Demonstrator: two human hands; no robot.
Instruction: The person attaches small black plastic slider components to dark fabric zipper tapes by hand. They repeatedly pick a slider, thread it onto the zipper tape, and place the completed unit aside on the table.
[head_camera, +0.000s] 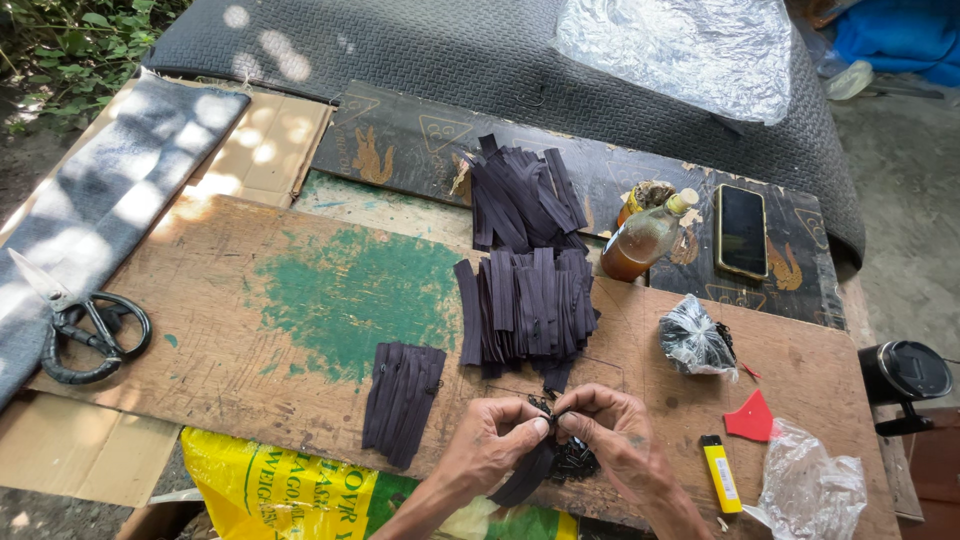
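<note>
While both hands, left hand (490, 440) and right hand (610, 435), pinch one dark zipper strip (527, 470) at six o'clock, a small pile (403, 400) lies at nine and larger stacks (525, 300) wait at twelve.

Landmark: wooden board (250, 300). Scissors (85, 325) on grey cloth (110, 190) off its left end. Amber bottle (645, 240) and phone (742, 230) just past its far edge. Yellow lighter (721, 473), red scrap (751, 418), knotted bag (693, 340) on its right end.

Open bench left of the fingers, clutter right

Zipper piles (525, 300) block ahead; lighter (720, 473) and plastic bags (695, 340) crowd the right; bare bench (250, 300) lies left.
</note>
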